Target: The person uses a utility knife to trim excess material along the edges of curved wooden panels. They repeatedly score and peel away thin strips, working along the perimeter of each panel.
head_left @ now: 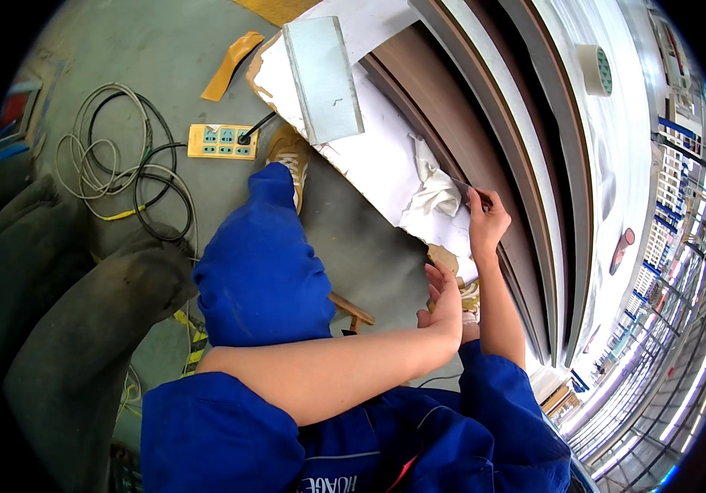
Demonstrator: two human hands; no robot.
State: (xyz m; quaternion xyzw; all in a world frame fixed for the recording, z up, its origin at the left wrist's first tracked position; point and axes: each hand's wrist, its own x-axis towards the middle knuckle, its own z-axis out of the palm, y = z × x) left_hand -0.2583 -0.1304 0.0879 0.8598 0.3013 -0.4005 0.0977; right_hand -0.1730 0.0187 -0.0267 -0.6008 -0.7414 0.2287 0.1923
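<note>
My left hand (pixel 439 297) is beside the torn brown edge (pixel 440 253) of a white board (pixel 378 177), with its fingers slightly bent and apart, holding nothing visible. Above it, my right hand (pixel 489 220) pinches a thin item at the long brown panels (pixel 419 90), too small to name. Left of that hand a crumpled white cloth (pixel 439 185) lies on the board. Farther up, a pale grey metal plate (pixel 323 78) rests across the board's corner.
A power strip (pixel 221 141), coiled cables (pixel 115 156) and a yellow strip (pixel 230 66) lie on the floor. Another person's dark-clothed leg (pixel 98 320) is at left. A small wooden stool (pixel 353 311) is under me. A tape roll (pixel 594 70) sits on the layered panels.
</note>
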